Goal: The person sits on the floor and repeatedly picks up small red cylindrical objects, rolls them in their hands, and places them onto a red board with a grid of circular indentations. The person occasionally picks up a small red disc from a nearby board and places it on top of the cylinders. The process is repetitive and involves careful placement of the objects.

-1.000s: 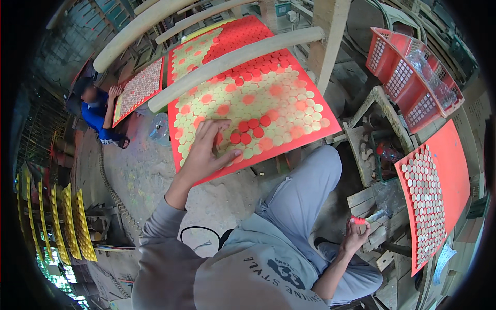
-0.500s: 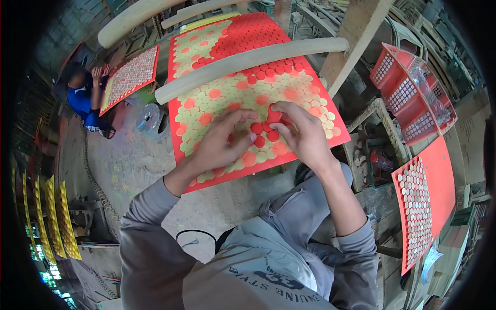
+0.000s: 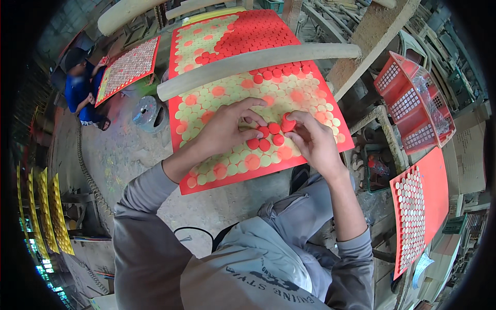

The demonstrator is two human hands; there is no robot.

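Note:
A red board in front of me is covered with round discs, many pale yellow-green with orange-red spots. A small cluster of bright red discs rests on top of the pale ones near the board's front. My right hand pinches a short upright stack of red discs between thumb and fingers, at the cluster's right. On the cluster's left, my left hand is curved with thumb and fingers apart. Its fingertips are beside a red disc; whether they touch it is unclear. Densely laid red discs cover the board's far part.
A curved wooden rail crosses above the board, joined to a wooden post. A red basket and another disc-covered board stand at right. At left, a person in blue sits by a further board.
My right hand, with the red stack, has shifted slightly right and down. Left fingertips are closer to the cluster. The view has tilted a little, and the other person's arms have lowered.

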